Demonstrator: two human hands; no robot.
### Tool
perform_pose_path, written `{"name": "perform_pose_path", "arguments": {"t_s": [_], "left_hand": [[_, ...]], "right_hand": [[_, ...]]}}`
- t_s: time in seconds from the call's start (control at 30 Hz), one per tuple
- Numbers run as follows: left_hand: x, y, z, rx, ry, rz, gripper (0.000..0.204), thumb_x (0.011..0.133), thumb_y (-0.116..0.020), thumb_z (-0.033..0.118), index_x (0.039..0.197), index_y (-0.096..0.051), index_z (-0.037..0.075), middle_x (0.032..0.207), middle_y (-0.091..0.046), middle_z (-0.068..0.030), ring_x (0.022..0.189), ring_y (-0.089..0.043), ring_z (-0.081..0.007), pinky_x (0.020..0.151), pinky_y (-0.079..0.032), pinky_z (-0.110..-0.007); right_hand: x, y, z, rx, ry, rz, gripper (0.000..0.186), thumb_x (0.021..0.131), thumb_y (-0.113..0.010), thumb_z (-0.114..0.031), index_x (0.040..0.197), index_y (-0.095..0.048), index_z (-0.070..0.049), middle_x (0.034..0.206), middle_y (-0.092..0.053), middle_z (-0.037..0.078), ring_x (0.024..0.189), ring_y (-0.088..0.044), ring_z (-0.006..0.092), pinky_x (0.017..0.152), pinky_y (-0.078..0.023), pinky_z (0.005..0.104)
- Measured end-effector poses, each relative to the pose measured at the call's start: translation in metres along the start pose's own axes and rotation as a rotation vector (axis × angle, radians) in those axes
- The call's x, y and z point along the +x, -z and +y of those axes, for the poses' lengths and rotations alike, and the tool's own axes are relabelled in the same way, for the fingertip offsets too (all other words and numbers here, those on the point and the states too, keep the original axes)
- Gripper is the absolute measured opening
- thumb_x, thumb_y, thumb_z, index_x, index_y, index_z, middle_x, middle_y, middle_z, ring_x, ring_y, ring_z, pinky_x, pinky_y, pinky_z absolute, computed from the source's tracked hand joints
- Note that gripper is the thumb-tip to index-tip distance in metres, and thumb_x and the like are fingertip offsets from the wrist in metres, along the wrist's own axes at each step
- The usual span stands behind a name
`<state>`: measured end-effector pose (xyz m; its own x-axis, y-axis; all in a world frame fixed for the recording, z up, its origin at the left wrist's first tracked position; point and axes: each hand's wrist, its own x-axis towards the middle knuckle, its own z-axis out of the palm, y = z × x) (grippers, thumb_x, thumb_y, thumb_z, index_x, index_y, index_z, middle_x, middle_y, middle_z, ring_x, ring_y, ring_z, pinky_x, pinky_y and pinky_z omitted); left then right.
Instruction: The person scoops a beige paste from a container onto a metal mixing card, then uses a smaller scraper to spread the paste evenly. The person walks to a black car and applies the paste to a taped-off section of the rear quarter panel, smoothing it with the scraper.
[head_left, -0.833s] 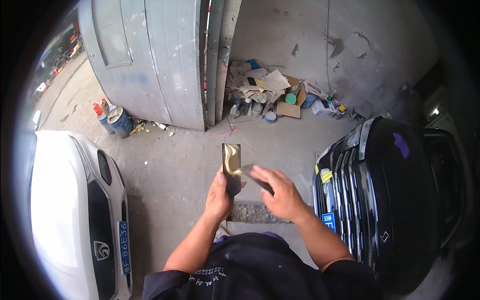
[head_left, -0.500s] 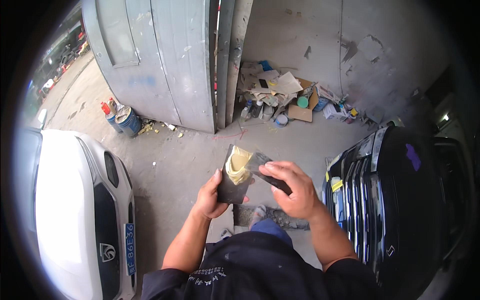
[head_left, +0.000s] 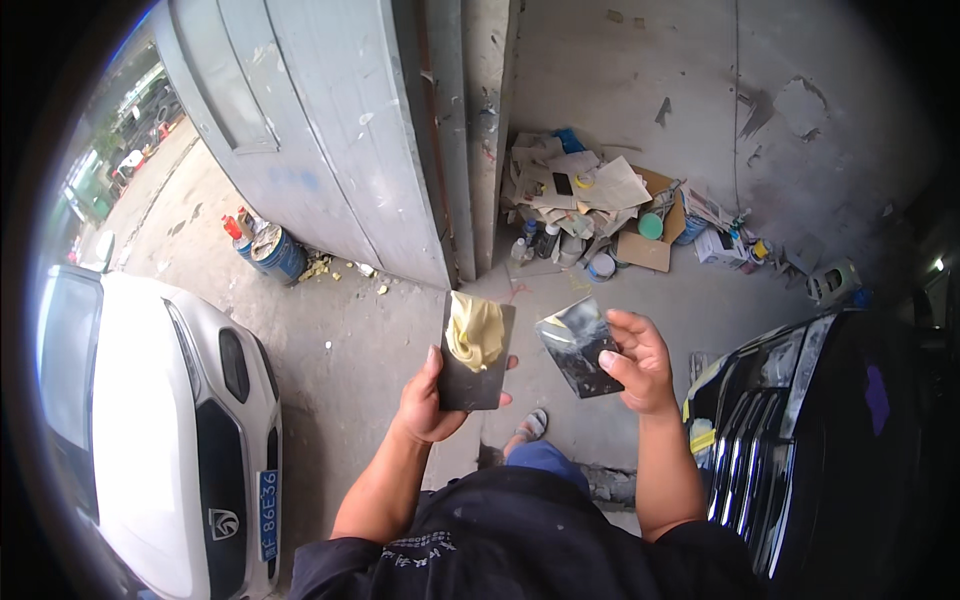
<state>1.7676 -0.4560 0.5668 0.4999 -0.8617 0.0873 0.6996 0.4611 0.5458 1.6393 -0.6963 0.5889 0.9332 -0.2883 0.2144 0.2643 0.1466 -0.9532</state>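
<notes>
My left hand (head_left: 430, 400) grips a dark flat rectangular board (head_left: 472, 385) from the side and below, its fingertips showing past the right edge. A soft, pale yellow paste (head_left: 476, 325) lies heaped and folded on the upper part of that board. My right hand (head_left: 645, 370) holds a dark, square-edged spreader (head_left: 585, 355) with thumb on top, tilted and apart from the board, with a little yellow at its upper left edge.
A white car (head_left: 160, 390) stands at my left, a dark car (head_left: 840, 430) with yellow tape at my right. Ahead are a grey metal door (head_left: 330, 120), blue buckets (head_left: 280, 255), and cardboard, papers and cans (head_left: 640, 250) against the wall. My sandalled foot (head_left: 530, 425) shows below.
The spreader has left the paste and moved right, with its face turned. The paste sits as a rounder heap. The whole view has shifted, and the dark car now appears lower and farther right.
</notes>
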Motion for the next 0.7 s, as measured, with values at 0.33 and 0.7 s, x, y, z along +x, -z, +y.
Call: {"name": "perform_pose_path", "arguments": {"t_s": [0.33, 0.7], "left_hand": [[0.195, -0.012, -0.059, 0.908, -0.398, 0.059, 0.060, 0.103, -0.032, 0.043, 0.143, -0.037, -0.002, 0.141, -0.045, -0.0173, 0.132, -0.041, -0.0276, 0.108, -0.031, -0.037], [0.282, 0.024, -0.023, -0.219, 0.500, -0.161, 0.068, 0.093, -0.052, 0.047, 0.144, -0.033, 0.007, 0.136, -0.048, -0.0203, 0.110, -0.056, -0.0485, 0.076, -0.052, -0.057]], "right_hand": [[0.110, 0.088, 0.012, 0.620, -0.299, 0.046, 0.065, 0.079, -0.062, 0.005, 0.139, -0.038, -0.006, 0.125, -0.058, 0.015, 0.109, -0.059, 0.0226, 0.093, -0.048, 0.0341], [0.167, 0.171, -0.078, -0.381, 0.383, -0.153, 0.056, 0.080, -0.058, 0.007, 0.134, -0.044, -0.001, 0.121, -0.064, 0.017, 0.115, -0.059, 0.0245, 0.101, -0.043, 0.0373]]}}
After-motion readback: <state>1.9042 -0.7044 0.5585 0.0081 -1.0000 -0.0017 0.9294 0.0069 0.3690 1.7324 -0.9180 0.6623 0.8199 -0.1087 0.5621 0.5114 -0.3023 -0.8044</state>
